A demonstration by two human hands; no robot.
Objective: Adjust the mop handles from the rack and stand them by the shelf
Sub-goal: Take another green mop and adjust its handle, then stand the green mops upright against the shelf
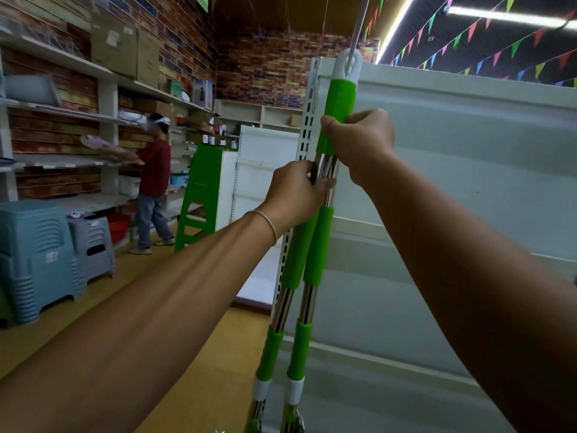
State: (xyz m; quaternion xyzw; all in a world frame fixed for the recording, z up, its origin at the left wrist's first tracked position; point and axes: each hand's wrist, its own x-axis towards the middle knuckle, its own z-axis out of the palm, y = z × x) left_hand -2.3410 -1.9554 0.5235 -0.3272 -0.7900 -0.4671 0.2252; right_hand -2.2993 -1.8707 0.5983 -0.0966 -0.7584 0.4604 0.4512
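Your right hand (362, 142) is wrapped around the upper green grip of the mop handles (312, 245), thumb pressed against the foam. Your left hand (296, 192) pinches the bare metal tubes just below, fingers curled round them. The two handles stand upright, side by side, against the slotted post (307, 120) at the edge of the white shelf (468, 182). A person (154, 179) stands down the aisle.

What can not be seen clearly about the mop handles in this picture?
- Mop handles, head view: lower ends cut off by the bottom edge.
- Top grip: partly covered by the right hand.
- Steel section: hidden under the left hand.
- Hanging rod: runs past the top edge.
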